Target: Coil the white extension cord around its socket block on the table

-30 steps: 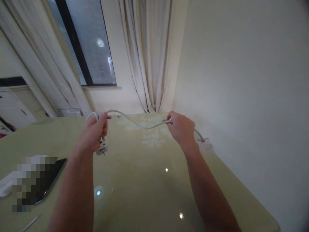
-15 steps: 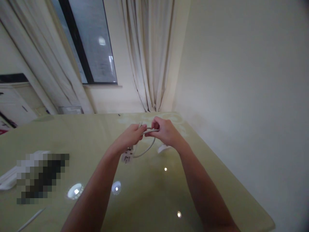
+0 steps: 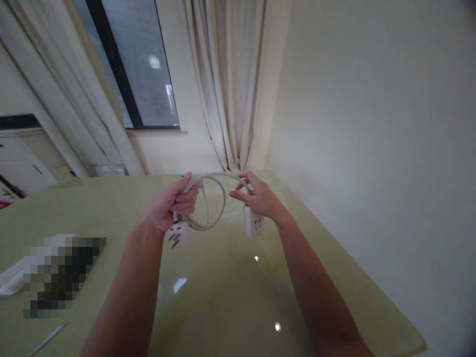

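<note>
**A:** Where is the white cord (image 3: 223,198)?

**B:** In the air over the far middle of the green table (image 3: 223,297), wound into a loose loop between both hands. Nothing of it touches the tabletop.

**A:** And the left hand (image 3: 169,210)?

**B:** Closed around the left side of the loop, with the fingers wrapped over several strands. The plug (image 3: 175,235) hangs just under it, prongs pointing down and toward the near side. How many turns sit inside the fist is hidden by the fingers.

**A:** The right hand (image 3: 258,198)?

**B:** It pinches the cord at the loop's right end with thumb and fingertips, the other fingers half spread. The socket block (image 3: 253,222) dangles just below it. The palm covers where the cord enters the block.

**A:** What else is there?

**B:** At the near left a blurred patch (image 3: 59,275) masks something dark, and a white thing (image 3: 9,285) beside it is cut off by the edge. A thin pale stick (image 3: 48,338) lies nearer, too small to identify. The curtain (image 3: 230,84) and window (image 3: 145,64) stand beyond the table.
</note>
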The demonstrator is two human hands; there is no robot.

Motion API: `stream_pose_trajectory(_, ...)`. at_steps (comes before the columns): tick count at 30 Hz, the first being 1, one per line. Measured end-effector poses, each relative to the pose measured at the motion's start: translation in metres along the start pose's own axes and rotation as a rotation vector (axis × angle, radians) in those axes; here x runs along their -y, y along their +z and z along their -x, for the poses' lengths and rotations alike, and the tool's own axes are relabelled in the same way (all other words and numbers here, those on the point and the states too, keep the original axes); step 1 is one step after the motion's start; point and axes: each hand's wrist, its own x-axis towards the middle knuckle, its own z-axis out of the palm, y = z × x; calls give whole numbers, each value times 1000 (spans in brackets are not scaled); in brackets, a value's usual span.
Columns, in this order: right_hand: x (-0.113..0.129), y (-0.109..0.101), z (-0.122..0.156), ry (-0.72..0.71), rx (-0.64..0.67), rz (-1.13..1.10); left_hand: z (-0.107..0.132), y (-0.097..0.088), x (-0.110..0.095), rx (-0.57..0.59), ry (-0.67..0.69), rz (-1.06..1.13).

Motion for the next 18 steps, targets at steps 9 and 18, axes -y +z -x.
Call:
stream_pose_trajectory(9, 3, 6, 2, -135, 352, -346, -1, 39, 20, 330, -217, -33)
stream_pose_trajectory(18, -26, 7, -1, 218, 381, -576, -44, -22, 63, -109, 31, -289)
